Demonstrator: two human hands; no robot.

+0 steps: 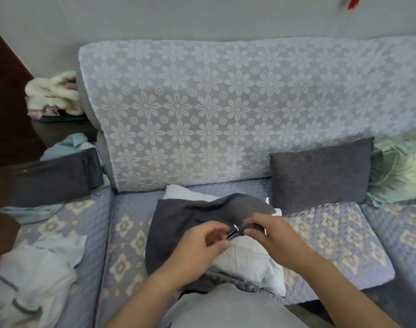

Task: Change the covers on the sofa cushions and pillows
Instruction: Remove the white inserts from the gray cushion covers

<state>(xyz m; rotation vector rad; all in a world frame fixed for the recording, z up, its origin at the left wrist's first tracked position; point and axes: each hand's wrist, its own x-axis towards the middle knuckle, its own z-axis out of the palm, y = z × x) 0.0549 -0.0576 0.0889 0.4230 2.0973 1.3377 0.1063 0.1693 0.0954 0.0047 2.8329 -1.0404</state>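
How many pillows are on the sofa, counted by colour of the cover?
Dark grey, fully covered: 2, one against the backrest, one on the left armrest.
White, half inside a dark grey cover: 1.
Total: 3

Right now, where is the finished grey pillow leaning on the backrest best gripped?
Grip the grey pillow by its free top edge, from above. It stands tilted against the backrest, so its rear is blocked, and both the left hand and right hand are busy.
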